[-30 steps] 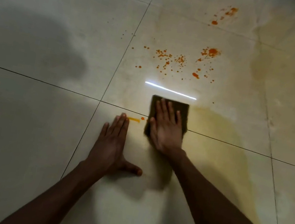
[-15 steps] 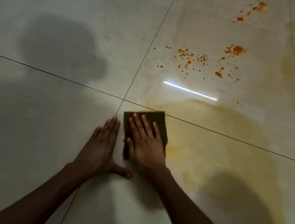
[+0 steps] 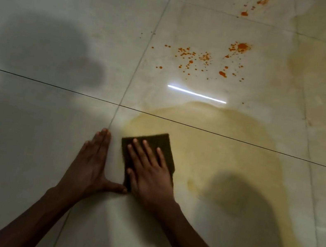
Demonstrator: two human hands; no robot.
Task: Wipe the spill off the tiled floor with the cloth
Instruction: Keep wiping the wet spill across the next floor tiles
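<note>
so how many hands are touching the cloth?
1. The right hand presses flat on the cloth; the left hand lies flat on the tiled floor beside it, thumb tip near the cloth's edge, contact unclear.

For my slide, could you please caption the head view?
Right hand presses cloth on yellow smear; orange spatter remains beyond.

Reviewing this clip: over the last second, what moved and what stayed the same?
The right hand, flat on the cloth, dragged it back toward the person and leftward, off the grout line where it lay a second ago; the small orange streak by the left fingertips is gone. The cloth now ends up beside the left hand. Nothing was picked up or released. Unchanged: left hand flat on the floor, orange splatter farther out, yellow smear.
</note>
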